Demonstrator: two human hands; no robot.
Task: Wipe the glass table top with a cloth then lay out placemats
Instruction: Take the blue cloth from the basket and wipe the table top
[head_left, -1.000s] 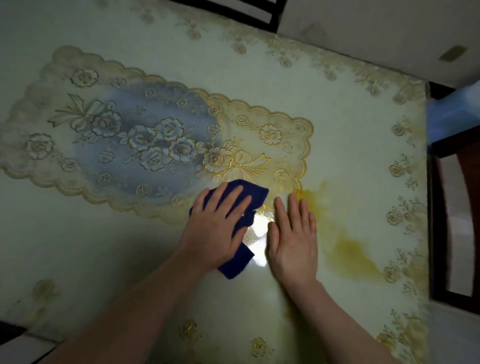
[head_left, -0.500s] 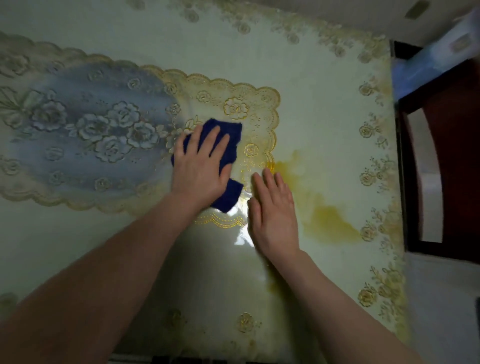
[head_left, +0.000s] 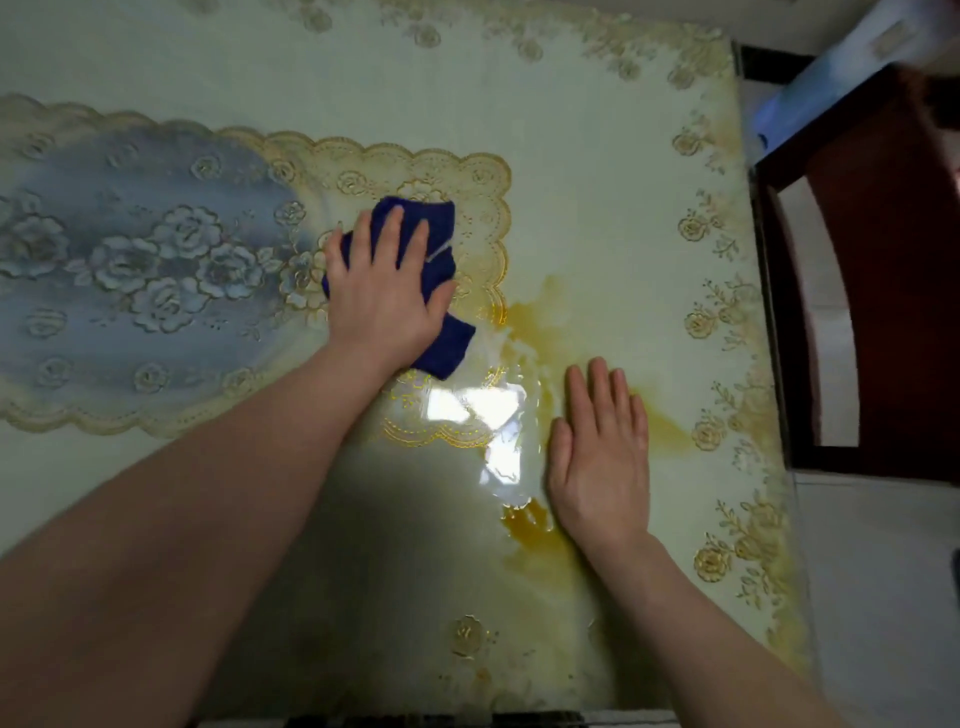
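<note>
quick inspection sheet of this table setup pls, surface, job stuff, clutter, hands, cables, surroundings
surface: glass table top over a pale floral covering, with window glare near the middle and a yellow-brown stain beside the right hand
job's things: blue cloth pressed flat on the glass; a lace-edged floral mat with a blue centre shows at that spot, whether above or under the glass cannot be told
clutter: nothing seen
grippers: left hand flat on the cloth, fingers spread; right hand flat on the glass, apart from the cloth, holding nothing
cables: nothing seen
surroundings: dark wooden chair past the table's right edge; pale floor below it
</note>
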